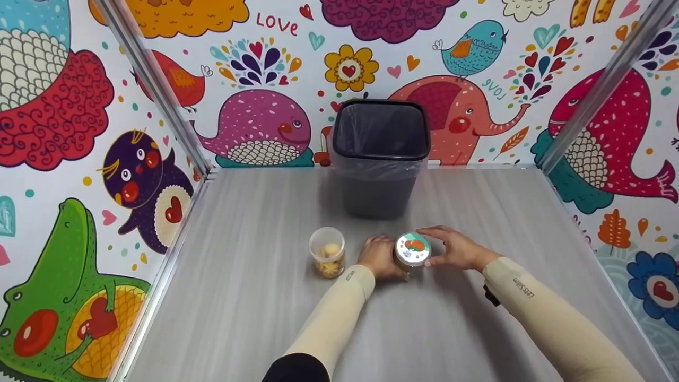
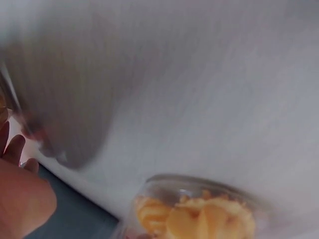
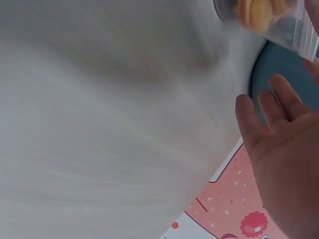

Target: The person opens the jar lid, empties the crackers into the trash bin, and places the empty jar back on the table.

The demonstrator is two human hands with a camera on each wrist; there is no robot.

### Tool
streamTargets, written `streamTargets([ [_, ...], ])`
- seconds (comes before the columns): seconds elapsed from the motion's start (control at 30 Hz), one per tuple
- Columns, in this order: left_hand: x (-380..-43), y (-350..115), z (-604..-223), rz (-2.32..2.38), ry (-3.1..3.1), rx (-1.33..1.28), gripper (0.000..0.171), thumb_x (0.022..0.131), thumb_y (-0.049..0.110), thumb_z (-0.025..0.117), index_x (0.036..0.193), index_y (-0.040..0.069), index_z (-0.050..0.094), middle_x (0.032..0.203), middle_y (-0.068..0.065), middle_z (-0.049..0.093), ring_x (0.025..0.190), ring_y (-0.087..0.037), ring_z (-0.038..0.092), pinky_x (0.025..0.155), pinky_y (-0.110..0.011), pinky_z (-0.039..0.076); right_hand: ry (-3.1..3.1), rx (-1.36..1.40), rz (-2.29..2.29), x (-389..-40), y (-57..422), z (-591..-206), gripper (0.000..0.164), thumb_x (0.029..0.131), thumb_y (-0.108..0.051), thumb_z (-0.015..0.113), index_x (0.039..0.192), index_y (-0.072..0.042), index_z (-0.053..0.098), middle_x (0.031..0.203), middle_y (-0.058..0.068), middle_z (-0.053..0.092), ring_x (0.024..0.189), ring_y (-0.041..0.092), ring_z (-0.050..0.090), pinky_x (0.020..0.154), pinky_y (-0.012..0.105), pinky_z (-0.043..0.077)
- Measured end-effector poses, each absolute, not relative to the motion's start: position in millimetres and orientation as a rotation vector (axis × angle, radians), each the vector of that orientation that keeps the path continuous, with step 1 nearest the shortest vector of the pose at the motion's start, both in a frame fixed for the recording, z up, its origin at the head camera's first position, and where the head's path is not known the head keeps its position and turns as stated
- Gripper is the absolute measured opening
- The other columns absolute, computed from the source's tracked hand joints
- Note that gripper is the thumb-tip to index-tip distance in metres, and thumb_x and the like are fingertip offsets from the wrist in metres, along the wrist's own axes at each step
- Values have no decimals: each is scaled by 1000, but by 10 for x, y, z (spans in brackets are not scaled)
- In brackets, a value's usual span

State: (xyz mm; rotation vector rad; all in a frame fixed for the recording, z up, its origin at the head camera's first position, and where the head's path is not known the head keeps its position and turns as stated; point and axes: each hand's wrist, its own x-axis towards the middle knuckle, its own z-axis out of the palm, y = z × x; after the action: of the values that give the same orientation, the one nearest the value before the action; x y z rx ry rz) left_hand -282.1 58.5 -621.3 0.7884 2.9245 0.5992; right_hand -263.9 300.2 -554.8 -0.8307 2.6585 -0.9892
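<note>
Near the middle of the table, my left hand [image 1: 379, 257] grips the side of a clear plastic jar [image 3: 279, 35] with yellow cookies in it. On top sits a round lid [image 1: 414, 248] with a green and white label. The thumb and index finger of my right hand [image 1: 459, 249] pinch this lid at its edge, while the other fingers [image 3: 249, 117] stick out straight in the right wrist view. Left of my left hand stands a second clear jar [image 1: 320, 246], uncovered, with cookies [image 1: 330, 265] in its lower part. The left wrist view shows its cookies [image 2: 199, 219] close up.
Behind both jars stands a dark grey trash bin [image 1: 374, 193] lined with a clear bag. Walls with cartoon animals [image 1: 260, 127] and metal corner posts [image 1: 154, 79] close off the grey table [image 1: 249, 212] at the back and sides.
</note>
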Motion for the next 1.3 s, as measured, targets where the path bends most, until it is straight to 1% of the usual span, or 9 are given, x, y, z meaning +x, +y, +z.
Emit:
streamTargets([
  [0.17,-2837,570,-6233,627,2924,785,85,52,58,92,126,22,68,124,11,66,128,-16,51,113,-36,28,2713,-645,-1141,-2506,2927,-5661,82,73,-27,91,141,-6,52,141,14,52,130,36,47,99,56,45],
  [0.23,-2838,565,-6233,616,2931,789,87,52,59,92,126,21,68,125,10,66,129,-16,50,113,-36,28,2719,-616,-1206,-2468,2894,-5698,81,72,-27,91,140,-5,53,139,14,53,128,34,49,97,54,47],
  [0.4,-2828,571,-6218,573,2955,811,88,51,61,91,126,20,68,126,8,66,132,-18,49,113,-36,29,2756,-628,-1205,-2452,2863,-5702,79,72,-29,91,137,-5,56,135,12,55,124,30,52,96,50,49],
  [0.5,-2826,585,-6205,572,2958,812,89,51,61,92,126,19,68,126,8,66,131,-18,49,113,-35,29,2760,-665,-1159,-2482,2891,-5669,77,71,-25,92,137,-5,57,135,13,55,124,32,52,96,53,48],
  [0.6,-2823,596,-6195,576,2951,812,89,52,60,92,126,19,68,126,8,66,131,-17,49,113,-35,29,2743,-729,-1098,-2530,2943,-5635,77,72,-22,91,139,-5,57,136,16,54,126,36,50,99,57,44],
  [0.77,-2814,599,-6186,584,2928,804,90,52,60,92,129,20,67,128,9,65,132,-17,49,114,-35,28,2687,-862,-1026,-2608,3010,-5598,79,75,-28,89,141,-3,54,138,20,53,128,41,47,102,60,38],
  [0.93,-2813,590,-6182,571,2923,798,90,53,60,92,130,21,65,129,10,64,133,-17,48,114,-35,27,2706,-834,-1009,-2595,2987,-5609,80,75,-28,89,143,-5,53,139,19,52,129,40,46,104,60,37],
  [1.17,-2817,578,-6191,574,2921,799,92,53,61,91,132,23,64,131,11,63,133,-16,47,114,-36,26,2736,-611,-1123,-2453,2905,-5686,85,74,-35,89,143,-4,49,143,15,49,130,37,47,100,55,44],
  [1.3,-2812,576,-6182,566,2936,812,89,52,61,91,129,22,66,128,10,65,131,-17,49,113,-36,28,2742,-674,-1149,-2446,2912,-5687,81,76,-37,87,141,-4,52,139,15,52,127,35,49,97,54,47],
])
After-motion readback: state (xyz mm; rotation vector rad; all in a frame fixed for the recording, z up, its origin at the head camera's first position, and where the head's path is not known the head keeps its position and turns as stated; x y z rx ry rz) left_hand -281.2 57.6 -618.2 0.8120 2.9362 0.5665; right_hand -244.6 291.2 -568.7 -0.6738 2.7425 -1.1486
